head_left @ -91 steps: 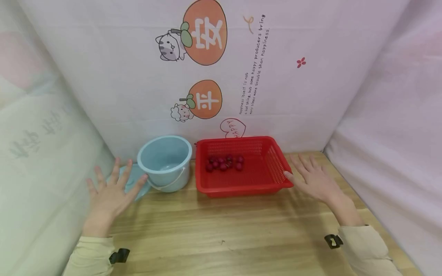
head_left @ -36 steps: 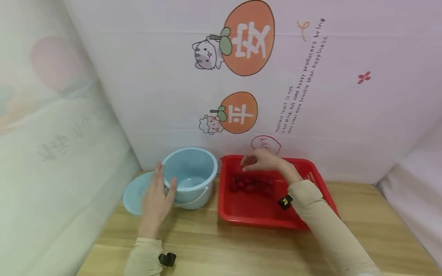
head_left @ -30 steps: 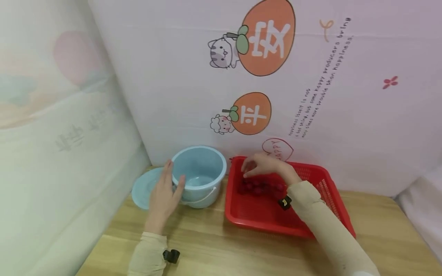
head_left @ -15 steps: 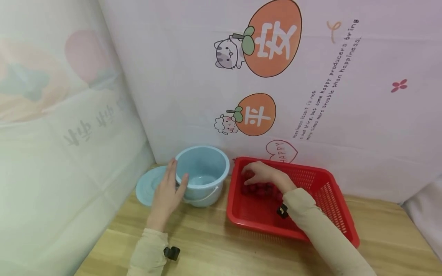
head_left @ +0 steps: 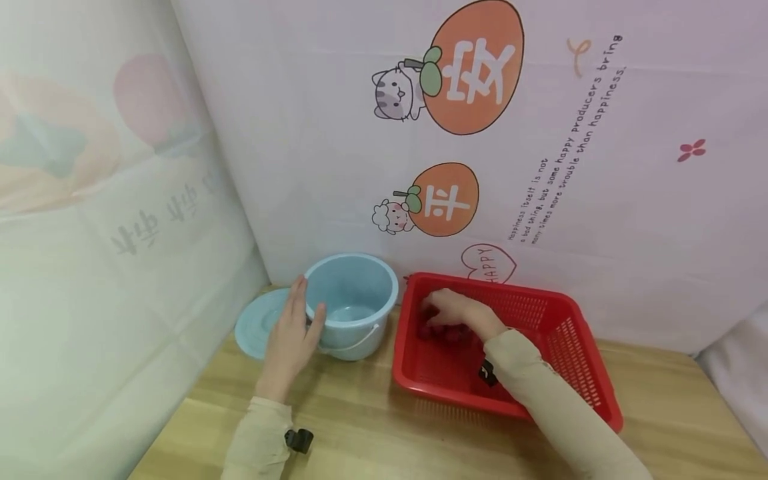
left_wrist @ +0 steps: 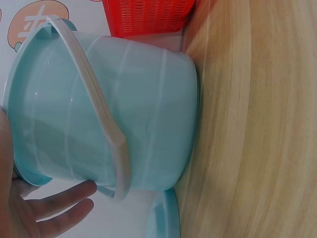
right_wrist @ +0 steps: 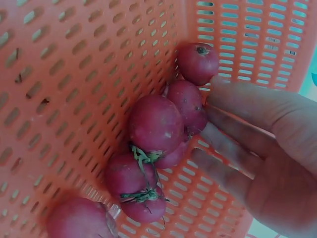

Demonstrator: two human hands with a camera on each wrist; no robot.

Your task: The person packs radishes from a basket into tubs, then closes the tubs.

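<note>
My right hand [head_left: 451, 309] reaches down into the red plastic basket [head_left: 462, 395]. In the right wrist view its fingertips [right_wrist: 220, 94] are beside the small red radishes [right_wrist: 156, 124], touching or almost touching them, and none is lifted. Several radishes lie against the basket's slotted wall, some with short green stem ends. My left hand [head_left: 290, 343] is at the left rim of the light blue bucket [head_left: 354, 337], fingers straight and thumb apart. The left wrist view shows the bucket's pale handle [left_wrist: 94, 96] hanging down its side, with fingers behind the rim.
A round light blue lid [head_left: 258, 327] lies left of the bucket, partly behind my left hand. A printed white cloth [head_left: 336, 153] stands behind as a wall, with more cloth on both sides. The wooden table [head_left: 360, 420] stretches in front.
My right hand has moved from the basket's right side into it and lower among the radishes. My left hand has come to the bucket's rim. The head view has shifted left.
</note>
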